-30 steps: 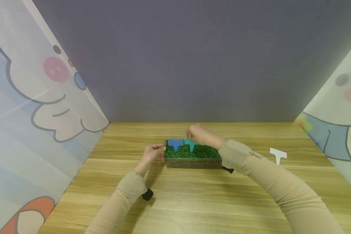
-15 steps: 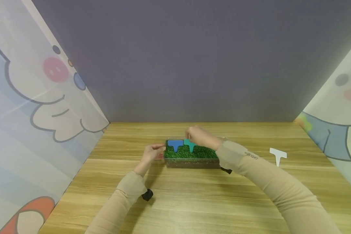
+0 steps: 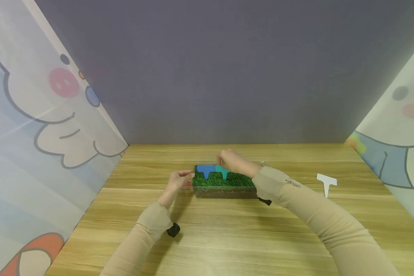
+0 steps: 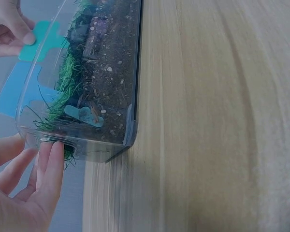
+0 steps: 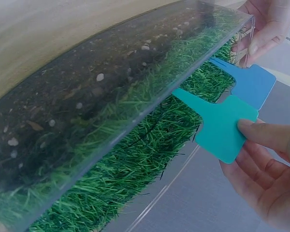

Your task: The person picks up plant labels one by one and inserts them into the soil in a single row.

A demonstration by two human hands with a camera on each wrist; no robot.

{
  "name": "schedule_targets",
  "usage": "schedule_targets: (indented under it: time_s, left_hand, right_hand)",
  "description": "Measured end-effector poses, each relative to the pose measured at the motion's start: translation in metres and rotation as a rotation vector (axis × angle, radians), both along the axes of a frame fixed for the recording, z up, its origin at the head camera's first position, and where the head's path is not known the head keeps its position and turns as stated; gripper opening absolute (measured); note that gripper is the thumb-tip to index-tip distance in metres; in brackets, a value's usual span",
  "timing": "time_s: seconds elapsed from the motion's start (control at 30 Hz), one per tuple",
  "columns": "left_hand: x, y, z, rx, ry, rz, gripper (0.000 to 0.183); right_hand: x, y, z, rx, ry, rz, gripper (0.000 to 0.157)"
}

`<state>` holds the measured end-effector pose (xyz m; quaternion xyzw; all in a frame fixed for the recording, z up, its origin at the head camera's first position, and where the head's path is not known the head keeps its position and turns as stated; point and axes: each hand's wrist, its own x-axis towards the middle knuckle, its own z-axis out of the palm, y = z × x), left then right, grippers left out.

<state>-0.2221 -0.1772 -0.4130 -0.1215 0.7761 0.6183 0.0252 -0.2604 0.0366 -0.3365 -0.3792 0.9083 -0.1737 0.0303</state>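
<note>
A clear planter box [image 3: 227, 193] of soil and green grass [image 5: 150, 159] stands on the table. My right hand [image 3: 232, 161] pinches the broad head of a teal T-shaped plant label [image 5: 224, 130] between thumb and fingers. The label's narrow stem goes down into the grass at the box's edge. To its left, a blue plant label [image 3: 206, 169] stands in the grass, their heads side by side. My left hand [image 4: 31, 188] touches the box's left end, its fingers fairly straight against the clear wall. A white plant label [image 3: 326, 179] lies on the table at the right.
The wooden table [image 3: 207, 237] runs back to a grey panel [image 3: 227, 76]. Patterned cartoon sheets [image 3: 55, 115] flank it on both sides. Black wrist devices [image 3: 173, 230] show beneath the sleeves.
My right hand has shifted slightly left with the teal label, whose head now meets the blue label's edge in the head view. My left hand stays at the box's end.
</note>
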Motion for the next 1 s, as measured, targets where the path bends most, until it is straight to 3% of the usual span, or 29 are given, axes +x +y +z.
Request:
schedule_targets:
  time_s: [0.33, 1.0]
  left_hand:
    - [0.0015, -0.0002, 0.0009, -0.01, -0.006, -0.003, 0.028]
    - [0.0018, -0.0016, 0.0016, -0.002, 0.001, -0.006, 0.029]
  right_hand:
    - [-0.0009, 0.0001, -0.0051, -0.01, 0.019, -0.005, 0.011]
    - [0.0013, -0.0002, -0.0014, 0.03, -0.069, -0.064, 0.015]
